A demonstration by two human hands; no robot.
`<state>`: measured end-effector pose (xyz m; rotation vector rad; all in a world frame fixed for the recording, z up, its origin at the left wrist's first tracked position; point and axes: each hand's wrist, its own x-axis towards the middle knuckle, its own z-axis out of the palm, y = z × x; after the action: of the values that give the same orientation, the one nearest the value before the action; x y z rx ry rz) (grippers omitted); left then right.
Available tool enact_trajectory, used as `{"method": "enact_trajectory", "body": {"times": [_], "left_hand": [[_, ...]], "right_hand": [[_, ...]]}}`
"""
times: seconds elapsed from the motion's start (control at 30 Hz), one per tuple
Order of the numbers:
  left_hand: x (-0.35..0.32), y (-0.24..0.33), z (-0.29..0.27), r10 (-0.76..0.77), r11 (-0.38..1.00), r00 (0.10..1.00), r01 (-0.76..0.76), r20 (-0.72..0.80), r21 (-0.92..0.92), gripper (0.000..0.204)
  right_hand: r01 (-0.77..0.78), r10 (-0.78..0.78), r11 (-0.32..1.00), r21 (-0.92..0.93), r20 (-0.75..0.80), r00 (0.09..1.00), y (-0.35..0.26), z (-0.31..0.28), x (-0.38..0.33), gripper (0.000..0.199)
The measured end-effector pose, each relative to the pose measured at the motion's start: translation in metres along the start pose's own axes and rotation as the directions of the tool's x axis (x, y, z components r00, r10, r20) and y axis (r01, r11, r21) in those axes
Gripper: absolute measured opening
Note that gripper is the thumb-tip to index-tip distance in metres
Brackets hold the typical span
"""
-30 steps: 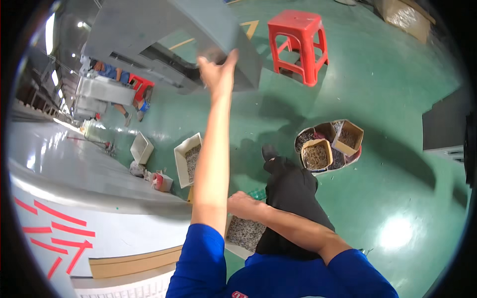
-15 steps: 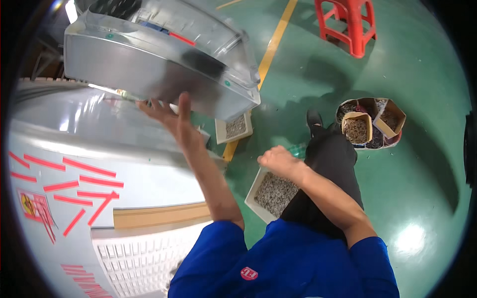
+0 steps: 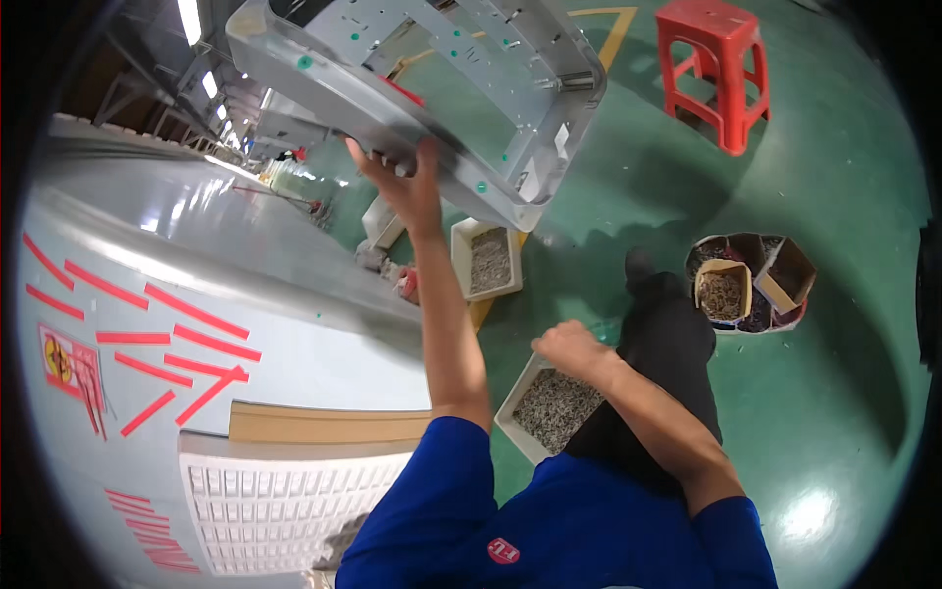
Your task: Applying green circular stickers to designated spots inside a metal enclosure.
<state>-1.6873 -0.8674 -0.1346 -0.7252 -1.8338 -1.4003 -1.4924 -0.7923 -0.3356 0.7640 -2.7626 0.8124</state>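
Note:
A large grey metal frame with green dots and a wide opening stands tilted at the upper left, beyond the table edge. My left hand is at its lower edge, thumb up against the near face and fingers curled beneath. Part of those fingers is hidden by the frame. My right hand is closed in a fist above my leg, over a white bin of small metal parts. A green translucent thing shows just behind this fist; whether the hand holds it is unclear.
A shiny grey work table with red tape strips lies at left. Another white bin of small parts sits on the green floor. Right of my leg is a container holding cardboard boxes of parts. A red stool stands farther off.
The metal frame has swung up and right, away from the table, exposing the aisle behind it. My left hand moved up with it. My right hand stays closed; the view has shifted slightly.

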Motion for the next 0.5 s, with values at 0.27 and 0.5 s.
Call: {"method": "enact_trajectory", "body": {"times": [0.27, 0.5], "left_hand": [[0.027, -0.052, 0.016, -0.068, 0.936, 0.969, 0.144, 0.237, -0.322, 0.079], [0.031, -0.06, 0.025, -0.125, 0.843, 0.926, 0.288, 0.356, -0.454, 0.055]], "right_hand": [[0.001, -0.003, 0.999, 0.034, 0.067, 0.998, 0.002, 0.0, 0.002, 0.011], [-0.012, 0.011, 0.999, 0.038, 0.029, 1.0, -0.002, -0.008, -0.003, 0.01]]}}
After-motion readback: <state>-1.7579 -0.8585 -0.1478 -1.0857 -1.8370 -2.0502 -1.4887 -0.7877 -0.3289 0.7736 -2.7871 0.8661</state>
